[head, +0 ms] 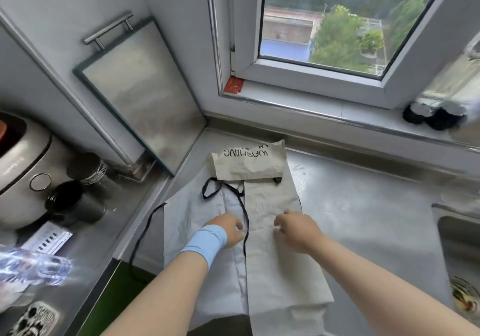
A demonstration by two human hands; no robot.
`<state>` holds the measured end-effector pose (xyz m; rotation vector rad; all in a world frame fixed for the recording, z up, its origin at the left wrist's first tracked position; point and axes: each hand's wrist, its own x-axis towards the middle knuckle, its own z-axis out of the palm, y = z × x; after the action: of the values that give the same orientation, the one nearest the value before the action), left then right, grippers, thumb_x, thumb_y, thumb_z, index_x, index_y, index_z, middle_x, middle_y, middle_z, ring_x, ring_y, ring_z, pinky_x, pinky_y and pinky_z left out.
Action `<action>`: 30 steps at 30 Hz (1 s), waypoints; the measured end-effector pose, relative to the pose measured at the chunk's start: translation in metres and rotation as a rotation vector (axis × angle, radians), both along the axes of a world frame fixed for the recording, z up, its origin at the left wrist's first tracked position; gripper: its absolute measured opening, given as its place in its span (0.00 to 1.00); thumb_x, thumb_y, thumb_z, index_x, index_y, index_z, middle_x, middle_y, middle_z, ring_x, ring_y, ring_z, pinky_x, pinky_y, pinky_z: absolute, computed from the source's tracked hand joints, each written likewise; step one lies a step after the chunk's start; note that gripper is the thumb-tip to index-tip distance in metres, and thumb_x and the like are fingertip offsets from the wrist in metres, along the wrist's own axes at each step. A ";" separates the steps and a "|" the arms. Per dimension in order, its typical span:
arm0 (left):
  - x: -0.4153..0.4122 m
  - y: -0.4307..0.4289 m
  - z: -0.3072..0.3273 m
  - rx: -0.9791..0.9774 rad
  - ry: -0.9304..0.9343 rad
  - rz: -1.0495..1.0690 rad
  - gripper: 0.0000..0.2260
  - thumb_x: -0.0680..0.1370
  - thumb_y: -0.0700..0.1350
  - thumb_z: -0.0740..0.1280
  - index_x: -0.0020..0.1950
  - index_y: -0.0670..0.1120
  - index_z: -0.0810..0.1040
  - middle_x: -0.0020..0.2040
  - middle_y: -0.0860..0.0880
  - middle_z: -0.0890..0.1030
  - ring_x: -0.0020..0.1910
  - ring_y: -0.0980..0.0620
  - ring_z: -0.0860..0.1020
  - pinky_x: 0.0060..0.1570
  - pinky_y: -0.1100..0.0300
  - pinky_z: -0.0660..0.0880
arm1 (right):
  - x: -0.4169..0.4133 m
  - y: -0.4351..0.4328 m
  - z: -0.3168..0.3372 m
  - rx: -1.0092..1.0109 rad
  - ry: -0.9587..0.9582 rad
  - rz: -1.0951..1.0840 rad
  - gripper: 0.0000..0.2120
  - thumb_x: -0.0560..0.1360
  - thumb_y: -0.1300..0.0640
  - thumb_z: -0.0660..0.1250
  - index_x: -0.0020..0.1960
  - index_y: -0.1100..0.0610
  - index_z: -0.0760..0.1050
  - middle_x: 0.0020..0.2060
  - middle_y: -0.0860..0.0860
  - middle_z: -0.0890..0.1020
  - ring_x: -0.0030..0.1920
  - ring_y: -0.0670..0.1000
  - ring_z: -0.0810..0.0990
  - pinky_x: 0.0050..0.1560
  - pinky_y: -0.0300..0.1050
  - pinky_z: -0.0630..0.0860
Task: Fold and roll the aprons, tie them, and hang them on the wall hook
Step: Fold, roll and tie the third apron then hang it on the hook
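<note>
Left hand [228, 229] curls onto the apron [280, 270] by its black strap [244, 211], hold unclear; right hand [296, 232] pinches the folded half. The apron lies lengthwise from the counter's [363, 206] near edge toward the back, both hands midway along it.

Apron [272, 270] flat on steel counter [363, 206], bib folded down, lettering upside down. Left hand [228, 228] and right hand [296, 229] on the cloth, fingers bent; black strap [246, 232] between them.
</note>
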<state>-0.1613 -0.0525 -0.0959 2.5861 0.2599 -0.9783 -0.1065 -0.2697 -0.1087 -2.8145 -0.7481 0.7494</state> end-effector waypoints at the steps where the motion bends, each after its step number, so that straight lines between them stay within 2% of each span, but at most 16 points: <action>1: 0.006 -0.001 0.001 0.008 -0.025 0.021 0.15 0.77 0.51 0.62 0.62 0.56 0.76 0.64 0.51 0.76 0.62 0.48 0.75 0.62 0.54 0.72 | 0.005 0.003 0.002 0.025 0.020 -0.045 0.16 0.77 0.54 0.58 0.63 0.49 0.76 0.61 0.50 0.77 0.60 0.55 0.76 0.56 0.46 0.71; 6: 0.046 0.000 0.010 0.018 -0.250 0.134 0.11 0.77 0.46 0.61 0.56 0.55 0.79 0.59 0.54 0.79 0.57 0.50 0.77 0.56 0.56 0.74 | 0.045 0.021 0.007 0.155 0.046 -0.236 0.16 0.76 0.56 0.59 0.62 0.49 0.76 0.61 0.49 0.76 0.59 0.54 0.77 0.55 0.46 0.73; 8: 0.070 0.002 0.011 0.040 -0.379 0.203 0.10 0.77 0.45 0.61 0.54 0.53 0.78 0.59 0.52 0.78 0.57 0.48 0.76 0.55 0.55 0.74 | 0.071 0.029 0.005 0.246 0.058 -0.363 0.17 0.76 0.56 0.60 0.64 0.51 0.75 0.62 0.50 0.77 0.59 0.54 0.77 0.55 0.46 0.73; 10: 0.094 0.006 0.012 0.088 -0.470 0.308 0.10 0.77 0.43 0.60 0.56 0.50 0.76 0.61 0.49 0.74 0.60 0.46 0.73 0.54 0.53 0.72 | 0.098 0.037 0.004 0.349 0.082 -0.538 0.20 0.76 0.54 0.61 0.67 0.54 0.72 0.62 0.53 0.77 0.59 0.56 0.78 0.54 0.46 0.73; 13: 0.120 0.017 0.008 0.085 -0.514 0.583 0.16 0.76 0.41 0.63 0.64 0.46 0.70 0.68 0.44 0.67 0.67 0.42 0.65 0.62 0.51 0.68 | 0.130 0.047 0.006 0.459 0.179 -0.766 0.25 0.75 0.52 0.64 0.71 0.56 0.66 0.59 0.54 0.77 0.56 0.57 0.78 0.50 0.46 0.72; 16: 0.136 0.031 0.000 -0.096 -0.426 0.930 0.27 0.74 0.43 0.68 0.70 0.44 0.63 0.67 0.40 0.69 0.65 0.39 0.70 0.66 0.51 0.67 | 0.151 0.052 0.009 0.540 0.341 -0.895 0.18 0.75 0.50 0.68 0.62 0.53 0.70 0.49 0.51 0.78 0.47 0.54 0.77 0.44 0.44 0.70; 18: 0.139 0.039 0.001 -0.233 -0.397 1.123 0.26 0.73 0.44 0.69 0.68 0.43 0.65 0.62 0.44 0.75 0.59 0.40 0.75 0.61 0.54 0.72 | 0.158 0.055 0.007 0.600 0.443 -0.952 0.13 0.73 0.51 0.71 0.53 0.56 0.75 0.45 0.52 0.81 0.41 0.52 0.78 0.40 0.44 0.72; 21: 0.140 0.052 0.005 -0.323 -0.381 1.174 0.16 0.73 0.40 0.68 0.60 0.45 0.74 0.53 0.46 0.77 0.52 0.44 0.78 0.53 0.61 0.72 | 0.166 0.061 0.009 0.717 0.532 -1.017 0.12 0.67 0.52 0.73 0.47 0.57 0.80 0.40 0.55 0.82 0.34 0.55 0.78 0.37 0.44 0.72; 23: 0.140 0.064 0.004 -0.443 -0.313 1.227 0.21 0.69 0.37 0.68 0.62 0.42 0.77 0.54 0.44 0.80 0.52 0.43 0.80 0.54 0.55 0.78 | 0.170 0.063 0.012 0.835 0.618 -1.079 0.14 0.66 0.54 0.72 0.50 0.59 0.79 0.42 0.56 0.82 0.35 0.57 0.79 0.36 0.46 0.73; 24: 0.139 0.068 0.006 -0.535 -0.270 1.268 0.20 0.68 0.35 0.67 0.60 0.41 0.77 0.52 0.42 0.81 0.48 0.43 0.81 0.46 0.53 0.81 | 0.170 0.063 0.013 0.893 0.682 -1.107 0.13 0.70 0.57 0.71 0.53 0.61 0.78 0.43 0.56 0.83 0.36 0.58 0.80 0.35 0.47 0.75; 25: 0.134 0.071 0.009 -0.590 -0.216 1.287 0.17 0.70 0.32 0.65 0.58 0.40 0.78 0.50 0.41 0.81 0.44 0.43 0.81 0.34 0.56 0.81 | 0.168 0.060 0.014 0.910 0.736 -1.119 0.11 0.74 0.59 0.69 0.54 0.61 0.77 0.42 0.56 0.83 0.34 0.57 0.81 0.32 0.46 0.74; 26: 0.128 0.073 0.014 -0.614 -0.158 1.284 0.14 0.72 0.30 0.63 0.56 0.40 0.77 0.49 0.41 0.80 0.41 0.44 0.80 0.27 0.59 0.79 | 0.164 0.057 0.016 0.871 0.766 -1.106 0.08 0.76 0.61 0.67 0.54 0.62 0.75 0.39 0.56 0.82 0.30 0.55 0.79 0.28 0.44 0.72; 27: 0.121 0.074 0.016 -0.608 -0.075 1.250 0.14 0.74 0.30 0.62 0.57 0.39 0.76 0.49 0.41 0.80 0.41 0.45 0.79 0.25 0.60 0.78 | 0.161 0.052 0.014 0.791 0.776 -1.073 0.06 0.77 0.62 0.66 0.53 0.63 0.74 0.36 0.56 0.80 0.26 0.53 0.77 0.25 0.41 0.68; 30: 0.109 0.079 0.014 -0.633 0.065 1.188 0.12 0.76 0.34 0.63 0.60 0.38 0.74 0.49 0.40 0.81 0.44 0.45 0.82 0.37 0.54 0.82 | 0.149 0.039 0.009 0.581 0.823 -1.010 0.05 0.78 0.63 0.65 0.53 0.63 0.72 0.33 0.56 0.78 0.24 0.51 0.75 0.23 0.40 0.63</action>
<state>-0.0528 0.0263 -0.0818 1.3955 1.1124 -0.5233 0.0423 -0.2310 -0.0994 -1.7093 0.4919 1.0680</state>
